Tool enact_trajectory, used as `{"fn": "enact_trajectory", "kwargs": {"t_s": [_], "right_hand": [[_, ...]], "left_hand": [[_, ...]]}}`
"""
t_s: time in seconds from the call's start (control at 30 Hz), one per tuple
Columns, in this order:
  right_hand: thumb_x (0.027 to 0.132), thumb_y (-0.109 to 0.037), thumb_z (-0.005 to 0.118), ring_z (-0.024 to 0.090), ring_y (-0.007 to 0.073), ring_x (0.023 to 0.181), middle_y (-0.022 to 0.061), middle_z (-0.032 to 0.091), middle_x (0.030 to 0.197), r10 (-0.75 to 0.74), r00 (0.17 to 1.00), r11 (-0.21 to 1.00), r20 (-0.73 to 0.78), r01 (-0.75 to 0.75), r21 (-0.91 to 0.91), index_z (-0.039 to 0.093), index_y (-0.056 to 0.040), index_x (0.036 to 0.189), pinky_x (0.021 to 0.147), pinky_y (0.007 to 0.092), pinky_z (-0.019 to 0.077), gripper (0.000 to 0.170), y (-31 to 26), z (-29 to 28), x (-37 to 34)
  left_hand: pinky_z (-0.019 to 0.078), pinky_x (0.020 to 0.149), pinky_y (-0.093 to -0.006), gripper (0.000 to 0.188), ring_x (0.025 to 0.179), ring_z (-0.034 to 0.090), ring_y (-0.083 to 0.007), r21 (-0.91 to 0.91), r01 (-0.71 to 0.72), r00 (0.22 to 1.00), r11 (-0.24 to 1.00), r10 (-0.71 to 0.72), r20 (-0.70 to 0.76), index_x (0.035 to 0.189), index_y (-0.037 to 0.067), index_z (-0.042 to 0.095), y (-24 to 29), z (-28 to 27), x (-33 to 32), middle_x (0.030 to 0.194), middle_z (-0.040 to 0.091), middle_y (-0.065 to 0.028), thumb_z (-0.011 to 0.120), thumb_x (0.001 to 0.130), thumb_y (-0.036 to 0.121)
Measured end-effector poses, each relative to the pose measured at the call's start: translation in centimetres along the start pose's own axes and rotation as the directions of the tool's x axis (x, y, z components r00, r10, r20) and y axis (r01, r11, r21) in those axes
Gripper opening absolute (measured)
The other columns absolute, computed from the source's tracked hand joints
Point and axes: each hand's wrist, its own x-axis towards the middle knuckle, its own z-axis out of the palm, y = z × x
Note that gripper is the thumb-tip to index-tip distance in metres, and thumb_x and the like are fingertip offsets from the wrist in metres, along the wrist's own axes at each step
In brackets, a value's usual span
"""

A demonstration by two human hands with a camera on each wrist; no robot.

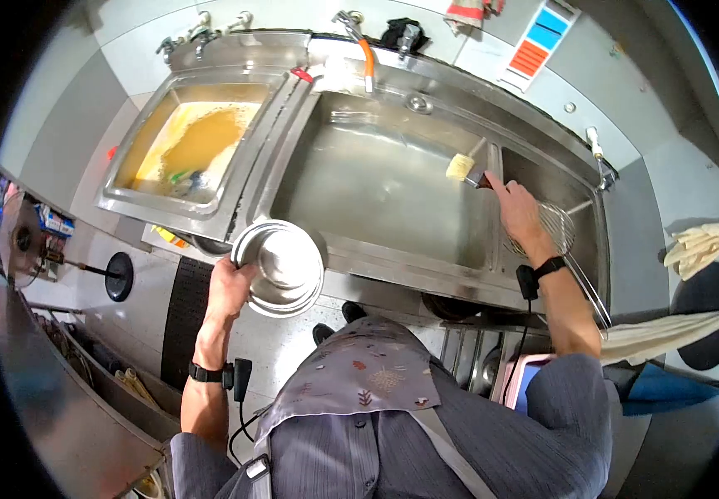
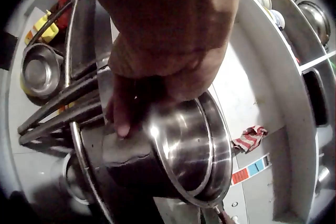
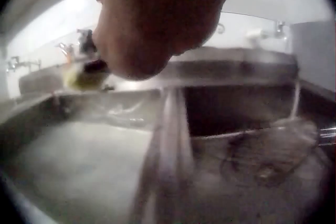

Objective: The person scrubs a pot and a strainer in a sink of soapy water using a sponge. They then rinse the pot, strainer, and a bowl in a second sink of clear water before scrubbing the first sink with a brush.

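Observation:
My left hand (image 1: 230,287) grips the rim of a stack of nested round steel pots (image 1: 283,259), held near the front edge of the sink. The left wrist view shows the thumb or a finger against the outer wall of the pots (image 2: 184,155). My right hand (image 1: 521,214) holds a brush (image 1: 460,167) with pale yellow bristles and a dark handle. The brush points left, over the right part of the middle basin (image 1: 401,256), which holds cloudy water. In the blurred right wrist view, the brush head (image 3: 84,78) shows beyond the hand.
The left basin (image 1: 114,193) contains brownish, foamy liquid. A wire skimmer (image 1: 557,226) lies in the narrow right basin, its handle reaching over the front edge. An orange-sleeved tap (image 1: 368,62) hangs over the middle basin. Cloths (image 1: 700,248) hang at the right.

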Motion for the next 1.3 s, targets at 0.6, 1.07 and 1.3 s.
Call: {"fn": "enact_trajectory", "kwargs": {"t_s": [0.6, 1.07, 1.3], "right_hand": [[0.088, -0.011, 0.059, 0.056, 0.023, 0.091, 0.0033, 0.056, 0.094, -0.751, 0.563, 0.564, -0.346, 0.818, 0.108, 0.062, -0.0193, 0.131, 0.083, 0.0388, 0.0406, 0.044, -28.0, -12.7, 0.5], [0.09, -0.004, 0.061, 0.064, 0.0312, 0.099, 0.0117, 0.062, 0.117, -0.236, 0.859, 0.802, -0.454, 0.436, 0.408, 0.067, -0.0091, 0.125, 0.088, 0.0419, 0.0524, 0.036, -11.2, -2.4, -2.7], [0.092, -0.014, 0.062, 0.062, 0.0386, 0.115, 0.0192, 0.065, 0.12, 0.223, 0.972, 0.943, 0.077, -0.235, 0.235, 0.066, -0.0067, 0.124, 0.095, 0.0489, 0.0522, 0.033, 8.2, 5.4, -10.6]], "left_hand": [[0.0546, 0.088, -0.0384, 0.045, 0.097, 0.071, -0.0242, 0.129, -0.011, 1.0, 0.992, 0.01, 0.008, 0.126, -0.003, 0.067, -2.2, -1.6, -1.5, 0.105, 0.075, -0.0171, 0.07, 0.085, 0.017], [0.0531, 0.069, -0.0355, 0.027, 0.078, 0.067, -0.0207, -0.23, 0.156, 0.988, 0.961, -0.151, 0.038, 0.103, -0.006, 0.065, -14.8, -3.2, -8.2, 0.097, 0.07, -0.0085, 0.055, 0.078, -0.001], [0.0546, 0.074, -0.0363, 0.03, 0.084, 0.067, -0.0221, -0.375, 0.286, 0.955, 0.882, -0.295, 0.033, 0.111, -0.007, 0.061, -20.8, -1.6, -9.8, 0.103, 0.066, -0.009, 0.052, 0.083, -0.003]]}}
